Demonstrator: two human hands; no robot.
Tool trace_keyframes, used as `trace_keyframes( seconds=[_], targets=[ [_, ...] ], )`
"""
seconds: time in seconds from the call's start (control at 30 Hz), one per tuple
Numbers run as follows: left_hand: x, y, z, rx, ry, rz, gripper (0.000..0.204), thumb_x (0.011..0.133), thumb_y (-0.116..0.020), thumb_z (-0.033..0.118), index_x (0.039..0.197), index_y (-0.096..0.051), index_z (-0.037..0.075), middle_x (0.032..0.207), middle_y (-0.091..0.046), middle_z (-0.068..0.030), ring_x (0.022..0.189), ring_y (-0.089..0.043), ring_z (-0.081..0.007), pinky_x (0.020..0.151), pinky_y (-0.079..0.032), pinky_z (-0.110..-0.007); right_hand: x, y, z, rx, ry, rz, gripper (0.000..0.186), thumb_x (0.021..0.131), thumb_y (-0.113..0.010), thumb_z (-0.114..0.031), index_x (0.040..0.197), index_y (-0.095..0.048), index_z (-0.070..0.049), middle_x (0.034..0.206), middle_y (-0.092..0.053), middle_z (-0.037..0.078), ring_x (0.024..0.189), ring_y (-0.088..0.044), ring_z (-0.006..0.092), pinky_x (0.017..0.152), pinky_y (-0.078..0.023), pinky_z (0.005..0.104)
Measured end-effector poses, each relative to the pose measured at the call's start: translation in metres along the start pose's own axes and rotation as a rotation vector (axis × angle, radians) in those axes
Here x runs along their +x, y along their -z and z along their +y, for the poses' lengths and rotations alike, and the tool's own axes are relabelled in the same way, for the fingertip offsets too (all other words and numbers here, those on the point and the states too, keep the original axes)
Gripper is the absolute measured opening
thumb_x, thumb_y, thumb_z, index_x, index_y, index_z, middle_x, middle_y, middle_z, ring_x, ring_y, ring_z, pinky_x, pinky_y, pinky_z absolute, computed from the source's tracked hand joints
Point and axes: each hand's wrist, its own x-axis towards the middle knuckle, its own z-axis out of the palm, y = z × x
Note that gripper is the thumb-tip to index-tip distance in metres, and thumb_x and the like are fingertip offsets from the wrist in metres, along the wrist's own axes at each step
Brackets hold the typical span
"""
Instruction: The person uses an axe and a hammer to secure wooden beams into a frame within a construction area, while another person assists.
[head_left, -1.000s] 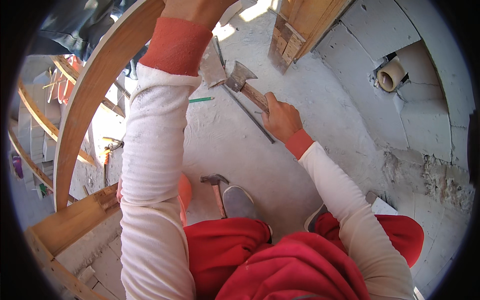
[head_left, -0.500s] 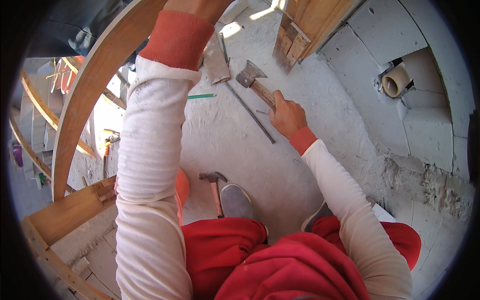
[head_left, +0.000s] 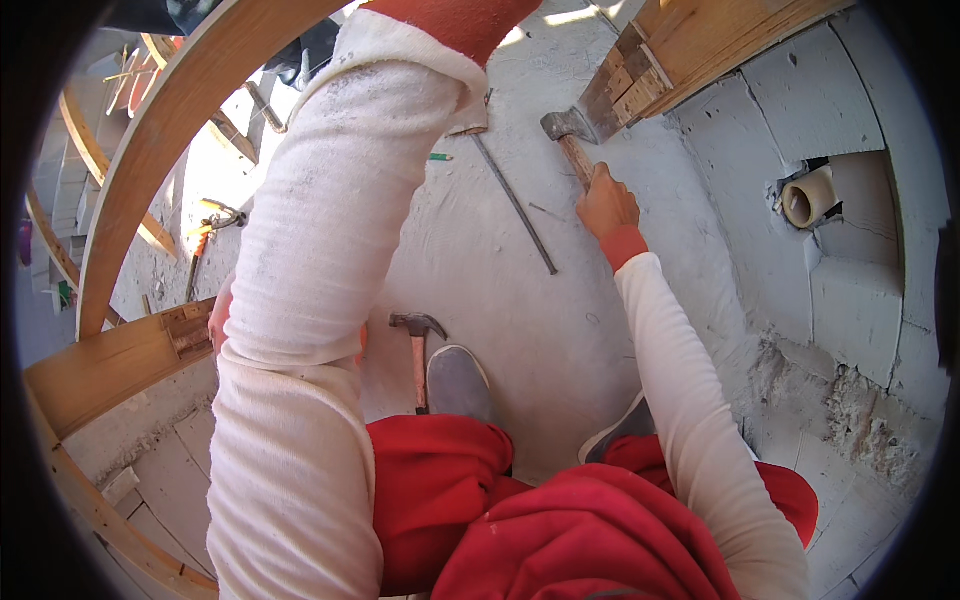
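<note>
I take the thin metal rod [head_left: 515,205] lying on the pale floor [head_left: 470,280] as my mark, since it sits in plain sight between the person's two arms. To the right of its far half is the hatchet [head_left: 576,158], held in the right hand [head_left: 608,208]; the fingers are clamped round its wooden handle, away from the metal, which probably gives a firm hold and keeps the knuckles clear of the blade. The head points away from the person, and I can't tell whether it touches the wooden panel [head_left: 700,55] beyond it, farther right of the rod. Left of the rod, the left sleeve [head_left: 330,200] stretches forward; its red cuff [head_left: 455,22] shows, but the left hand is out of sight, so I cannot tell whether its fingers are apart or together, or what they hold. Just left of the rod's far end a short green stick [head_left: 439,156] peeks out from that sleeve. Nearer the person than the rod, and to its left, a claw hammer [head_left: 419,365] lies beside a grey shoe [head_left: 458,383], perhaps left there to be within easy reach. Well left of the rod, a curved wooden piece [head_left: 150,150] rises past the arm.
</note>
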Motion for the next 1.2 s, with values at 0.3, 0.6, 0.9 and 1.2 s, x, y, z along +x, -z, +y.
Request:
trace_keyframes(
  seconds=[0.3,0.6,0.9,1.2],
  targets=[
    [-0.011,-0.006,-0.019,-0.068,-0.021,0.069,0.025,0.08,-0.074,0.029,0.07,-0.074,0.006,0.075,-0.073,-0.0185,0.07,-0.074,-0.0344,0.062,-0.059,-0.043,-0.045,0.014,-0.009,-0.024,0.187,-0.073,0.032,0.089,-0.066,-0.019,0.114,-0.054,-0.003,0.088,-0.071,0.029,0.085,-0.07,0.05,0.079,-0.056,0.0576],
    [-0.011,-0.005,-0.017,-0.028,-0.003,0.061,0.019,0.08,-0.07,0.021,0.071,-0.074,0.005,0.073,-0.073,-0.0186,0.068,-0.074,-0.0345,0.062,-0.059,-0.043,-0.047,0.016,-0.006,0.1,0.38,0.109,0.033,0.084,-0.067,-0.016,0.112,-0.055,-0.004,0.077,-0.069,0.027,0.071,-0.067,0.0493,0.069,-0.054,0.0571],
    [-0.008,-0.001,-0.007,-0.05,-0.011,-0.008,0.026,0.083,-0.073,0.027,0.07,-0.074,0.004,0.072,-0.072,-0.0188,0.067,-0.073,-0.0354,0.061,-0.059,-0.044,0.014,-0.004,0.033,0.079,0.098,0.094,0.031,0.084,-0.063,-0.02,0.111,-0.058,-0.005,0.086,-0.068,0.031,0.082,-0.066,0.0528,0.08,-0.052,0.0607],
    [-0.005,0.008,-0.002,0.029,0.009,-0.06,0.034,0.082,-0.079,0.036,0.07,-0.074,0.004,0.07,-0.071,-0.0175,0.065,-0.073,-0.0337,0.059,-0.058,-0.042,0.012,0.006,0.024,0.119,0.091,0.057,0.033,0.085,-0.063,-0.022,0.113,-0.061,-0.005,0.094,-0.07,0.031,0.091,-0.067,0.0511,0.085,-0.054,0.0574]
  ],
)
